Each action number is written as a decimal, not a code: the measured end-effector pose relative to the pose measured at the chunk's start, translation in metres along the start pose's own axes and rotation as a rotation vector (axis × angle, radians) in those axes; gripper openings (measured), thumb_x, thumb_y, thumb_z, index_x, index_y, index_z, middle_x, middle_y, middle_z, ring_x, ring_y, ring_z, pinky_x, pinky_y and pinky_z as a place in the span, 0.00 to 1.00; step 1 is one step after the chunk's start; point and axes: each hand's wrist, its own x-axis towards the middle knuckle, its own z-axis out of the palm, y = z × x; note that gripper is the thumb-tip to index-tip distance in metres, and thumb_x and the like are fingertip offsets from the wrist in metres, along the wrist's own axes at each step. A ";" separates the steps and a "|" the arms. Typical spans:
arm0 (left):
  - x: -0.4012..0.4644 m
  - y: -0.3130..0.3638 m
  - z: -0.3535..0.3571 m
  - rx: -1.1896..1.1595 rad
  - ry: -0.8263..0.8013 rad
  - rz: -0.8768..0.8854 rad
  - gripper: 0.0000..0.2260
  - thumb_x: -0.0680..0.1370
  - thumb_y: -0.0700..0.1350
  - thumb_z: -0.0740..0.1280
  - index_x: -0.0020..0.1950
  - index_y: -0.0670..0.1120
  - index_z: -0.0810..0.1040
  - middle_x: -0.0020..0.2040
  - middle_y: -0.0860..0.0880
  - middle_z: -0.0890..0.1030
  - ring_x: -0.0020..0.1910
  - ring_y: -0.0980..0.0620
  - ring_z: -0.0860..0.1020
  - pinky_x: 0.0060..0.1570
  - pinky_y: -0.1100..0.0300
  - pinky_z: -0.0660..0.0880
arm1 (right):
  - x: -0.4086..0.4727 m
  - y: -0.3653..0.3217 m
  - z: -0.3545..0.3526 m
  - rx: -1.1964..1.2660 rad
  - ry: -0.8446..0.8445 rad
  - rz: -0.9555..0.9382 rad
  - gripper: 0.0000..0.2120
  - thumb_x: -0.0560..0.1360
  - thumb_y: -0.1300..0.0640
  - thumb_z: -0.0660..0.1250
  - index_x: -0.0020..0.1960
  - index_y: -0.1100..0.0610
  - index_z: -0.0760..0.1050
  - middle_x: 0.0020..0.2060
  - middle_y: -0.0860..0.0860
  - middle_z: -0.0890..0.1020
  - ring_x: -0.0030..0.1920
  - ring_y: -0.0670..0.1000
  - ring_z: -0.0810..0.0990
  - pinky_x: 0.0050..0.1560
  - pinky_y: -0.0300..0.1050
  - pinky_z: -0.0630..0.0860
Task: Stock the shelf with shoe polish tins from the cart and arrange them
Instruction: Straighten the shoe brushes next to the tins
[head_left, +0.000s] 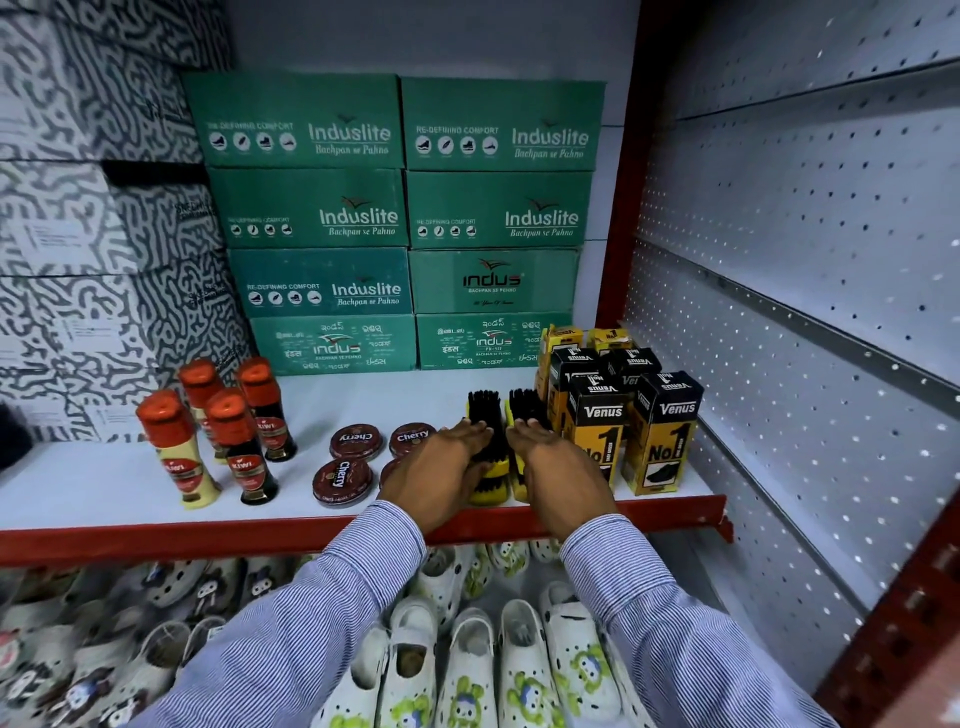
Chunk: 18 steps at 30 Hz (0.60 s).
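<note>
Nearest to the head camera were our striped sleeves (332, 613), reaching over white clogs (467, 670) toward the shelf (104, 540). Our left hand (441, 465) lay flat on one yellow brush (485, 441) and our right hand (550, 462) on the second brush (524, 415). The fingers of both hands were straight and close together, pressing and not clamped on anything. The Cherry tins (356, 441) lay flat on the shelf just left of our left hand, lids up; one was partly hidden under the wrist. We judged them light, stiff and smooth, so a little slippery; the best hold should be across the rim with thumb and fingers. Being round and low, they have no long axis; only the label gives a direction, and the labels were turned differently. The cart was not visible.
</note>
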 end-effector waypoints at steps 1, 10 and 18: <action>0.000 0.001 -0.001 0.007 0.003 0.006 0.24 0.82 0.45 0.63 0.78 0.46 0.65 0.80 0.46 0.67 0.80 0.47 0.64 0.80 0.52 0.61 | -0.002 -0.001 -0.004 0.012 0.022 -0.010 0.31 0.75 0.71 0.57 0.76 0.55 0.63 0.77 0.51 0.64 0.78 0.50 0.59 0.72 0.51 0.68; 0.015 0.050 -0.014 0.161 0.171 0.169 0.30 0.84 0.51 0.56 0.83 0.49 0.49 0.85 0.49 0.46 0.83 0.46 0.40 0.82 0.44 0.42 | -0.021 0.030 -0.049 0.053 0.550 0.118 0.27 0.76 0.61 0.56 0.76 0.58 0.63 0.75 0.54 0.67 0.77 0.55 0.61 0.77 0.54 0.57; 0.046 0.083 -0.002 0.211 0.107 0.276 0.27 0.84 0.52 0.54 0.82 0.47 0.52 0.84 0.49 0.54 0.83 0.47 0.44 0.82 0.40 0.44 | -0.020 0.084 -0.035 -0.001 0.414 0.378 0.29 0.79 0.51 0.45 0.77 0.59 0.60 0.78 0.56 0.62 0.79 0.55 0.56 0.79 0.53 0.50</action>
